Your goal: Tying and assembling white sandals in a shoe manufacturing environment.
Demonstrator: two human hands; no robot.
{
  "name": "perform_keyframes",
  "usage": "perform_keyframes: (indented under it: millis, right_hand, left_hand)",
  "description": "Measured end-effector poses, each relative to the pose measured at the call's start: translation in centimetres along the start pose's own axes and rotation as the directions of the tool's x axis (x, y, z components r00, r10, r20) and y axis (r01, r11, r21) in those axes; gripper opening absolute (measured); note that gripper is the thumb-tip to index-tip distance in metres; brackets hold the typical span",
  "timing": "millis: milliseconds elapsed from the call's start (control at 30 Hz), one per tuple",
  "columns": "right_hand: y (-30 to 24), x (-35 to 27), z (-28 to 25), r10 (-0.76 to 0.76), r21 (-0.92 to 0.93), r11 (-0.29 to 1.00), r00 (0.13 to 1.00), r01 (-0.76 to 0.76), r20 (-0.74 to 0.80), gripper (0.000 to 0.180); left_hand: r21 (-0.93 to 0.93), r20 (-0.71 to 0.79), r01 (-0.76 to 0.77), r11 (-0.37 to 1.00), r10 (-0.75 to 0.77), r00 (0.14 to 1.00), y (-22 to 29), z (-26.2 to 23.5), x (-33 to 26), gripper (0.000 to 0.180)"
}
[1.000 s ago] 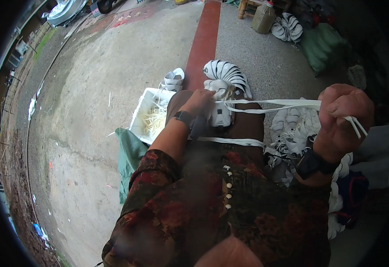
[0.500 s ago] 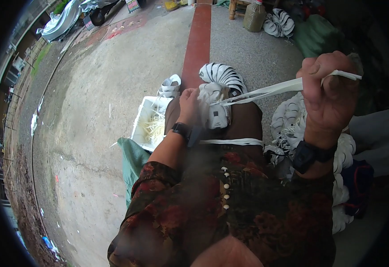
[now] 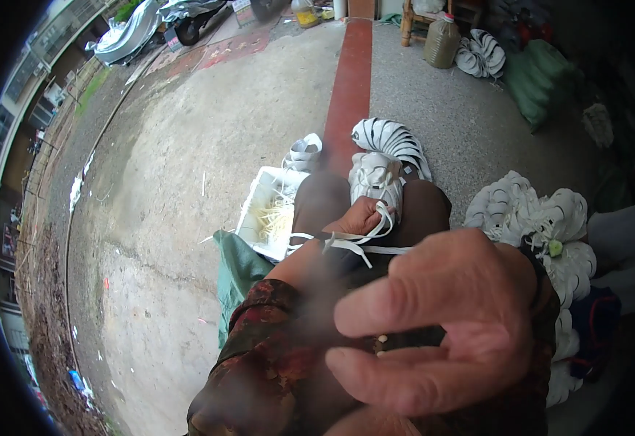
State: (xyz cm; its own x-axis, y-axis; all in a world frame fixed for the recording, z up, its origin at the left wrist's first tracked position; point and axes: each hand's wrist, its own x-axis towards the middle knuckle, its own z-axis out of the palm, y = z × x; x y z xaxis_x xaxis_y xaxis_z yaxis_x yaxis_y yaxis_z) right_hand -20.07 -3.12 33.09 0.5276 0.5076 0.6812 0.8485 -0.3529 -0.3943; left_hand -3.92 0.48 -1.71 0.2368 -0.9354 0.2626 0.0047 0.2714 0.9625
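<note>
Left hand point(image 3: 361, 218) is clutching the lace point(image 3: 390, 220) by the shoe point(image 3: 375, 174), which is sitting on the lap point(image 3: 428, 207); right hand point(image 3: 470, 320) is gaping, visibly holding nothing. Ends are dangling loose, so lacing is looking unfinished; how much is remaining, I can't tell.

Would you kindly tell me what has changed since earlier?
The right hand released the white lace and swung inward, near the camera. The left hand, lace looping from it, shifted to the near end of the white shoe. White tub and fanned stack stayed put.
</note>
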Motion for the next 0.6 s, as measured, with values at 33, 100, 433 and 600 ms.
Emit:
perform_keyframes:
  millis: [33,100,433,600]
  right_hand:
    - [-0.8,0.0,-0.5,0.009,0.042,0.999,0.999,-0.011,0.038,0.009]
    - [0.9,1.3,0.7,-0.109,0.160,0.982,0.994,0.103,0.030,0.009]
    - [11.6,-4.7,3.2,0.246,0.062,0.969,0.932,-0.238,-0.267,0.012]
    - [23.9,-22.9,6.9,0.926,0.400,0.327,0.207,-0.856,-0.315,0.006]
  left_hand:
    - [0.400,0.067,-0.040,0.916,0.015,0.998,1.9,0.2,1.4,0.031]
    - [0.350,-0.087,0.034,0.936,-0.003,0.996,2.2,0.7,0.6,0.035]
    - [0.315,-0.128,0.097,0.944,-0.059,0.990,0.8,-1.3,-0.5,0.035]
    - [0.282,-0.121,0.086,0.956,-0.054,0.991,-0.1,-0.8,1.2,0.034]
